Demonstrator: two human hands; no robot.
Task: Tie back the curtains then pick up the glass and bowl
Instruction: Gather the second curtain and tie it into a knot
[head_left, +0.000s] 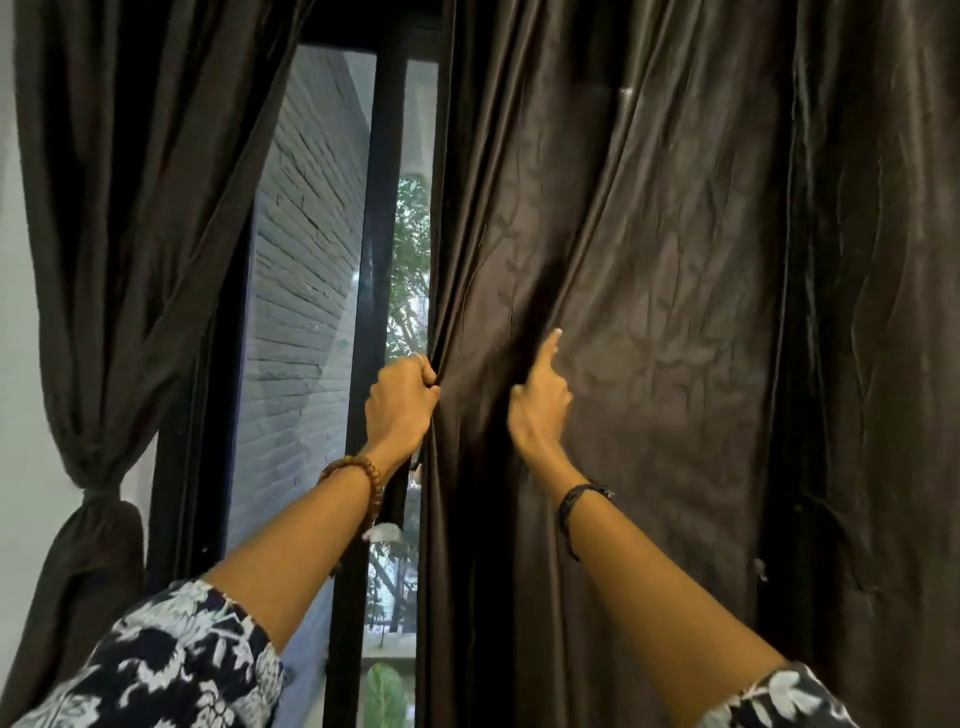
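Left curtain (104, 249): gathered and tied at the left.
Right curtain (649, 312): hung loose over the window (306, 312).
Left hand (400, 405): fingers clenched on its edge.
Right hand (537, 400): forefinger laid on the fabric; grasp cannot be told.

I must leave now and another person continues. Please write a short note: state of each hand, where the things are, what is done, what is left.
Left hand: grips the inner edge of the right curtain.
Right hand: on the same curtain, forefinger extended; grip unclear.
Left curtain: already tied back.
Right curtain: hanging loose, not tied.
Glass and bowl: not in view.
Left: tie the right curtain, then pick up both.
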